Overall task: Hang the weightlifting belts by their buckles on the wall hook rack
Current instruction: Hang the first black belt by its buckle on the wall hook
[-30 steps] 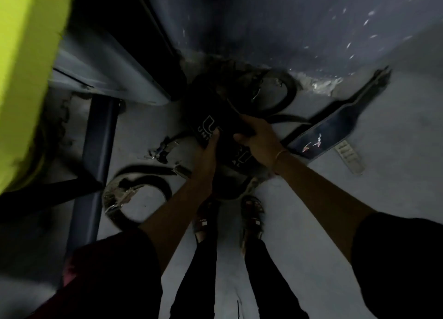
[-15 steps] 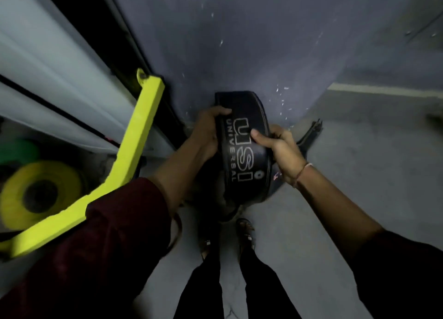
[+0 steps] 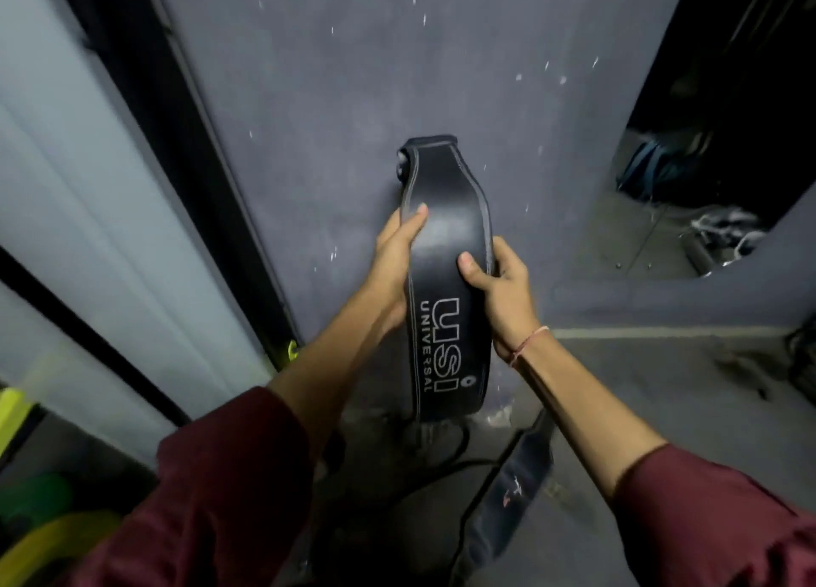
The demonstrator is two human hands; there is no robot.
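The black belt (image 3: 446,251) carries pale outlined lettering running lengthwise down its wide part: large letters "USI", and beside them in smaller capitals "UNIVERSAL". A small emblem sits just past the end of "USI"; its detail is too small to read.

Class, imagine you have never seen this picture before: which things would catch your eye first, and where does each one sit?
First comes the black belt lettered USI UNIVERSAL, held upright at centre against the grey wall, with the left hand and the right hand gripping its two edges. Next, bright yellow-green equipment glows at the bottom left. Another belt lies on the floor below the held one.
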